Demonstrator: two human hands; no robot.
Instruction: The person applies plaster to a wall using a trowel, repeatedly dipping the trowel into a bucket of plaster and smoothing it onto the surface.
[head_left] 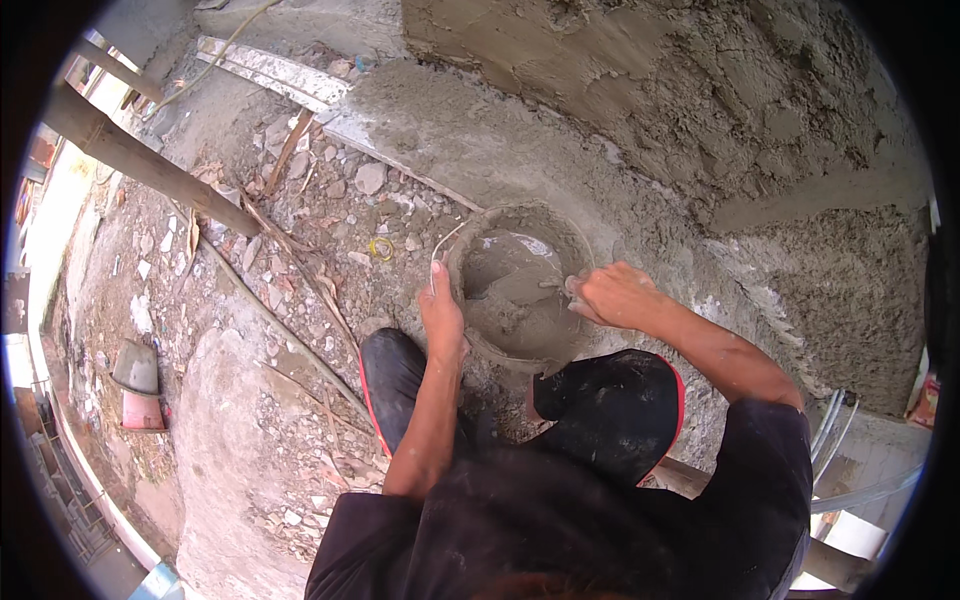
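2 bare hands are at work on 1 round tub (541, 214), which sits between the person's 2 bent knees, its far side just beside a grey ledge (430, 130). The left hand (442, 315) is clasped on the tub's left rim, thumb uppermost. 1 pale wire handle (447, 240) arcs beside that thumb. The right hand (615, 293) is closed in a fist at the right rim, pinching 1 tool (551, 285); only a short grey stub shows beyond the fingers, so its type cannot be told. Contents of the tub: 1 uneven mass of grey mortar (515, 295), with residue caked around the inner wall.

Surroundings: 1 wall (640, 70) at upper right, coated roughly in grey-brown mortar. On the rubble-strewn ground (345, 215) at left, 1 small yellow coil (380, 248) lies near the left hand. 1 thick wooden pole (150, 160) slants in from upper left; 1 thinner pole (270, 315) lies below it. Farther left is 1 grey-and-pink container (140, 385); whether it comprises 2 stacked pieces cannot be determined.
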